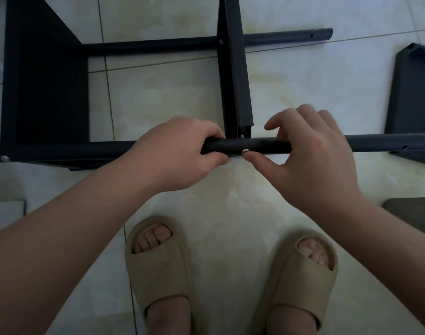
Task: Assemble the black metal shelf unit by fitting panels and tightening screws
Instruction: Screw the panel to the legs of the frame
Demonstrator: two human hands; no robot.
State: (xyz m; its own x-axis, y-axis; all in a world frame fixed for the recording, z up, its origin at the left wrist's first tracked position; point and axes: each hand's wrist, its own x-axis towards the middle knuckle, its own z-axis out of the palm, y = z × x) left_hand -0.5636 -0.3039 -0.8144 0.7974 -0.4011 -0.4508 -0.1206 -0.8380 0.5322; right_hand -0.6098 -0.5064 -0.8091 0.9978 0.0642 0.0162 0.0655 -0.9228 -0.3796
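Two hands on the black tube (262, 145) lying on the floor (170, 93): left hand (180, 151) clamped round it, right hand (310, 153) curled over it, thumb on the screw (245, 151); advise steadying tube, starting screw square.

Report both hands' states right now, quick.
Left hand: closed, gripping the black tube.
Right hand: closed round the same tube, thumb on the screw.
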